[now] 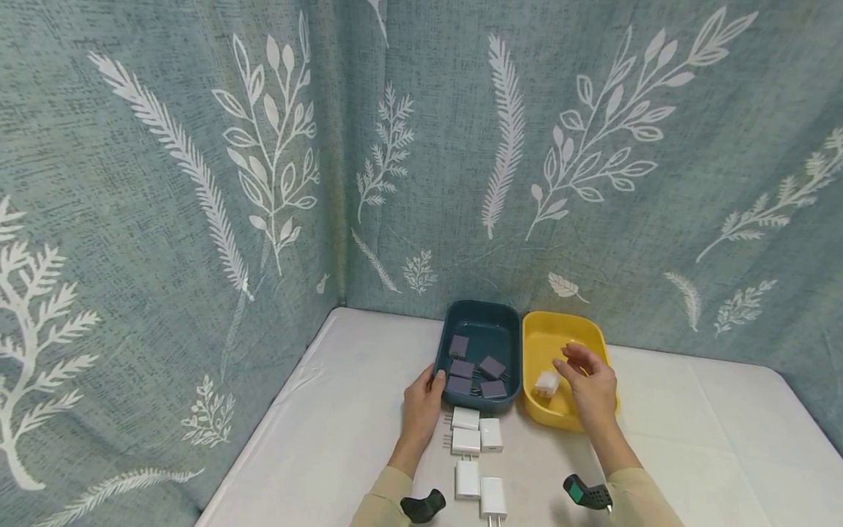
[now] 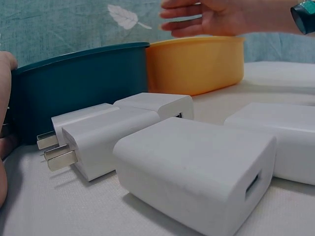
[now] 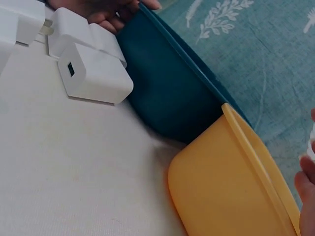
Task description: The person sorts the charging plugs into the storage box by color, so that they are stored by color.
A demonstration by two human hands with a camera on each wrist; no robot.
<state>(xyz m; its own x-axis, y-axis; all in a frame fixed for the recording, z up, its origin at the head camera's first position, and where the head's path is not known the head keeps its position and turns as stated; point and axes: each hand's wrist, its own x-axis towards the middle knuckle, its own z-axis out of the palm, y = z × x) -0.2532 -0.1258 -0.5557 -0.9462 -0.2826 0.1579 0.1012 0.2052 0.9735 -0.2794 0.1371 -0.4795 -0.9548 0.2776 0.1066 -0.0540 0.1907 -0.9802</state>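
Note:
My left hand [image 1: 423,406] grips the near left side of a dark teal bin [image 1: 487,311], thumb at the rim and fingers against the outer wall. Several purple-grey plug chargers [image 1: 462,368] lie inside that bin. Over the yellow bin [image 1: 560,419] on the right, my right hand [image 1: 593,384] hovers with its fingers apart. A white charger [image 1: 545,383], slightly blurred, shows within the yellow bin's outline, just left of and below the thumb. In the left wrist view, the right hand's fingers [image 2: 182,23] stretch above the yellow rim and show nothing between them.
Several white chargers [image 1: 466,441] lie on the white cloth [image 1: 356,395] in front of the teal bin, some with metal prongs [image 2: 61,157] exposed. The two bins stand side by side. A blue-green leaf-patterned curtain [image 1: 435,146] hangs behind and to the left.

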